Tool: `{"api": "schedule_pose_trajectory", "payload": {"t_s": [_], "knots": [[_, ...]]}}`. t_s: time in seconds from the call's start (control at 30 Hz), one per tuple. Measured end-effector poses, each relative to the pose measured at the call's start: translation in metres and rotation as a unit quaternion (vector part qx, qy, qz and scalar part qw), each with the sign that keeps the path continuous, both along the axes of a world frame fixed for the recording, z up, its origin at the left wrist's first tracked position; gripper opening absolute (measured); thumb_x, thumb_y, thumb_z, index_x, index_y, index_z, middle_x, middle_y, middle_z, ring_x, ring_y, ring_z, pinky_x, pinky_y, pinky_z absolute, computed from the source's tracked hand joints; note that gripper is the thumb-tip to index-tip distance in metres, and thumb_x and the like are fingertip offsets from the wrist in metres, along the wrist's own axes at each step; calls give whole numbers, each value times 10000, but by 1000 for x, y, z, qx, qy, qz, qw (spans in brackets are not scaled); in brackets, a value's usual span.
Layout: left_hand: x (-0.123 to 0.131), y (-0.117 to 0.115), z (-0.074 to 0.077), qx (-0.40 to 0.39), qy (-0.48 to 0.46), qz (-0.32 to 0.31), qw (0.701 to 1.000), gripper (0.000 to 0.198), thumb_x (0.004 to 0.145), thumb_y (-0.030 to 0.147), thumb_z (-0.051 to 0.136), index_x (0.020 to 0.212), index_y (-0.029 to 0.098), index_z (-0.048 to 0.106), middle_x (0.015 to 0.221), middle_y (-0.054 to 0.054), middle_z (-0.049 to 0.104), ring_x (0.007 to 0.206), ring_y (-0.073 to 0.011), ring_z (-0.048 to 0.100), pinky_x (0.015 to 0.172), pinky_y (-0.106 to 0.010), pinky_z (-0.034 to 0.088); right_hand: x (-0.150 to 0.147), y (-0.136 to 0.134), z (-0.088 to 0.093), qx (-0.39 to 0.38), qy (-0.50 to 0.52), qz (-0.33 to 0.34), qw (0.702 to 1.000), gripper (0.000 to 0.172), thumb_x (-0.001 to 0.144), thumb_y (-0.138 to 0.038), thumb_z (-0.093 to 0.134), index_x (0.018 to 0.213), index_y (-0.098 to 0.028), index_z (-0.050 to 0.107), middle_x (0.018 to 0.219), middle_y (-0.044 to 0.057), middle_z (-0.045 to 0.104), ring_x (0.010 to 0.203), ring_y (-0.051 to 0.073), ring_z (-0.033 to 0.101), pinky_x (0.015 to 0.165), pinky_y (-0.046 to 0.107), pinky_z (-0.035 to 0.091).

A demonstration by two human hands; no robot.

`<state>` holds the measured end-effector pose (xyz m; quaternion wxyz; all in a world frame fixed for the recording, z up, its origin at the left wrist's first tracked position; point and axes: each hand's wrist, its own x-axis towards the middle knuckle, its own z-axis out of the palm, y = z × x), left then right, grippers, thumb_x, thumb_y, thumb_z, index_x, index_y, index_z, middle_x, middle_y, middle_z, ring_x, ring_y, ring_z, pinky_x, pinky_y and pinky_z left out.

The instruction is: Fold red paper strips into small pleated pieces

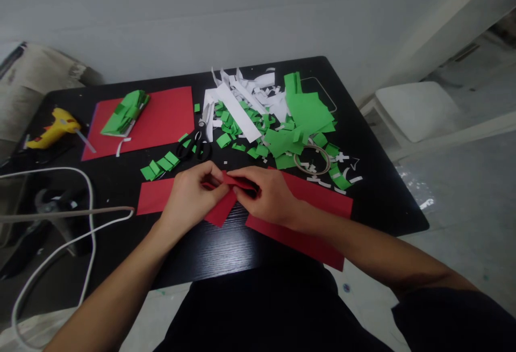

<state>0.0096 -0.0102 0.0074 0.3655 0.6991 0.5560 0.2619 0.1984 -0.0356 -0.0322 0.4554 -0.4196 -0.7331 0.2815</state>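
Note:
Both hands meet over the front middle of the black table. My left hand [195,191] pinches a piece of red paper [221,211] between thumb and fingers. On the same piece, my right hand [268,193] grips a bent-over part, its fingers curled round it. A red strip [155,196] lies flat to the left, partly under my left hand. Beneath my right wrist rests a larger red sheet [306,239]. Black-handled scissors [197,142] lie just beyond my left hand, beside a short row of folded green pieces [161,165].
A yellow glue gun [54,129] sits at the left, near a looping white cable [91,201]. Folded green paper [127,113] lies on a red sheet [173,115]. White strips [237,110], green scraps [308,113] and a tape roll [312,159] cover the back right.

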Motion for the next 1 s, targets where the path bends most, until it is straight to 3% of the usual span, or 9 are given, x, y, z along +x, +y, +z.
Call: {"api": "schedule_pose_trajectory", "payload": {"t_s": [0.2,0.4,0.8,1.0], "knots": [[0,0,-2,-16,-2,6,1000,70,774,263,702,746,202,683,721,0,739,631,-156,679,559,-237,491,2,2,0,-17,-18,7,1000,397,848,-17,589,1195,-163,717,1138,78,806,1041,212,769,952,345,602],[0,-1,-2,-25,4,17,1000,105,789,295,705,743,209,666,742,-8,749,642,-163,680,571,-252,498,2,3,6,-59,-21,-5,998,487,862,-26,601,1301,-226,664,1274,48,770,1160,220,744,1049,382,567],[2,-5,-5,-5,-4,15,1000,123,797,247,709,714,209,628,699,13,711,609,-144,641,547,-237,468,-1,3,3,-45,-16,-46,998,314,880,-89,690,1158,-231,722,1122,34,804,996,210,771,914,336,588],[3,-3,0,-35,-70,36,996,215,884,360,697,752,202,635,675,5,683,589,-136,617,520,-233,453,1,5,7,-90,21,-46,995,233,871,-158,776,1095,-215,746,1020,20,813,894,196,765,852,318,579]]}}
